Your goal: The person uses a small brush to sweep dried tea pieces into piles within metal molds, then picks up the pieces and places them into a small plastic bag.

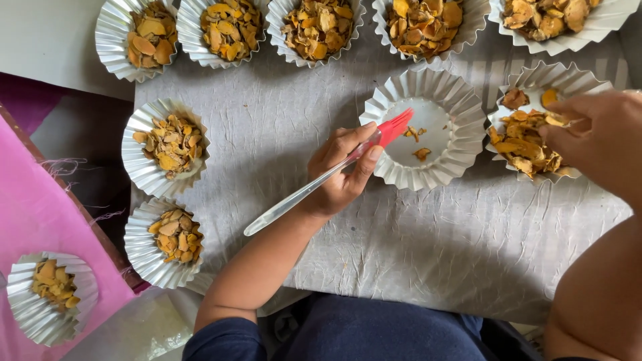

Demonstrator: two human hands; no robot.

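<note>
1. The brush (321,179), with its clear handle and red bristle head, sits in my left hand (341,175); my fingers are closed round the handle just behind the bristles, and the long clear end trails back past my wrist. I judge it light and stiff in the handle and soft at the tip, and that short grip seems the place to hold it for fine sweeping.
2. Its red bristles reach over the rim into the nearly empty foil cup (428,130), where only a few yellow-orange scraps lie.
3. That fluted cup looks thin and easily dented, and light enough to slide on the wrinkled grey sheet (428,247), so I would press gently.
4. My right hand (598,137) rests at the neighbouring foil cup (535,120), fingers curled at the dried yellow slices (525,144); whether they pinch any I cannot tell.
5. The slices look dry, brittle and very light, likely to crumble if squeezed.
6. More filled cups stand along the top and left.
</note>
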